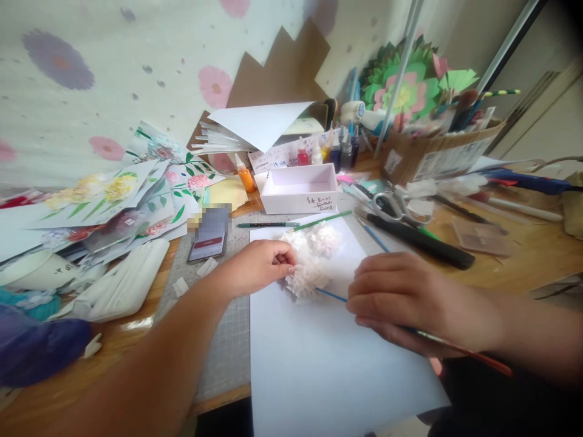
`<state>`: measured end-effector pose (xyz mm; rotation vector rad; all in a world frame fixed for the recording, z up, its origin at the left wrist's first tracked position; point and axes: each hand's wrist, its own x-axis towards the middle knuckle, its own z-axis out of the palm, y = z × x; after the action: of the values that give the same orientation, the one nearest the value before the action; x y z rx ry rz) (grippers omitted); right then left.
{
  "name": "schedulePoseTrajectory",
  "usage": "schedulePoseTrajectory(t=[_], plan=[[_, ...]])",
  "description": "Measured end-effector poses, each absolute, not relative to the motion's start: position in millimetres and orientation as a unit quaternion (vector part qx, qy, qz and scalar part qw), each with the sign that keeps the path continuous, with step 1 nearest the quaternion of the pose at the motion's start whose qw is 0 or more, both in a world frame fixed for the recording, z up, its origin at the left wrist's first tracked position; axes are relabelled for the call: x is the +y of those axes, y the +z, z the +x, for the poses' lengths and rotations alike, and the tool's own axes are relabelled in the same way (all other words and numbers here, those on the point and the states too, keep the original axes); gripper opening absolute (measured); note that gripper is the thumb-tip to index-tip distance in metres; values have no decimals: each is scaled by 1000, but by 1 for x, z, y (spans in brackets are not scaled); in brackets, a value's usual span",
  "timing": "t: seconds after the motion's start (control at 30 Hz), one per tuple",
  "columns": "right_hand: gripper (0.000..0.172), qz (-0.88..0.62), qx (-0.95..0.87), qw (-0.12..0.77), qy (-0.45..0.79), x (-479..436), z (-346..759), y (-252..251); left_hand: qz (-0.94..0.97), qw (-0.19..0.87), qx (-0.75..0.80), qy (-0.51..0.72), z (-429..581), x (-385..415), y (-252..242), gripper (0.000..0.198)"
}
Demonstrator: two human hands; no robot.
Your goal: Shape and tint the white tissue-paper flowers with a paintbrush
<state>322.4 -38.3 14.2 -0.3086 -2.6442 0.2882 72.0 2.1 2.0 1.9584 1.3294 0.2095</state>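
Observation:
My left hand [268,264] is closed, its thumb and fingertips pinching the edge of a fluffy white paper flower [306,280] on a white sheet [310,358]. Two more pale flower heads [325,238] sit just behind it, touching one another. In my closed right hand [401,297] is a thin brush [464,350]; its blue end reaches the right side of the front flower, and its reddish end sticks out past my palm. My fingers cover its middle. A green pencil [321,221] lies behind the flowers.
A white box [298,189] stands behind the sheet, with small paint bottles [336,152] beyond it. A phone [210,233] rests on the grey cutting mat [223,358]. Scissors [387,206] and a black stick [419,238] lie right. Flower paintings [113,194] pile up left.

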Motion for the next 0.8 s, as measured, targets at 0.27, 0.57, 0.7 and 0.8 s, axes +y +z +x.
schedulePoseTrajectory(t=[0.27,0.57,0.7,0.8], plan=[[17,-144,-952,182,199,-39,327,14,780,357,507,82,68,1,8,14],[19,-330,-899,272,97,-41,384,39,765,196,588,174,58,-33,60,20],[27,-401,-893,205,-14,-22,417,28,766,188,595,158,57,-94,57,17],[44,-466,-873,135,-49,-5,430,13,734,223,626,138,53,-144,27,21]])
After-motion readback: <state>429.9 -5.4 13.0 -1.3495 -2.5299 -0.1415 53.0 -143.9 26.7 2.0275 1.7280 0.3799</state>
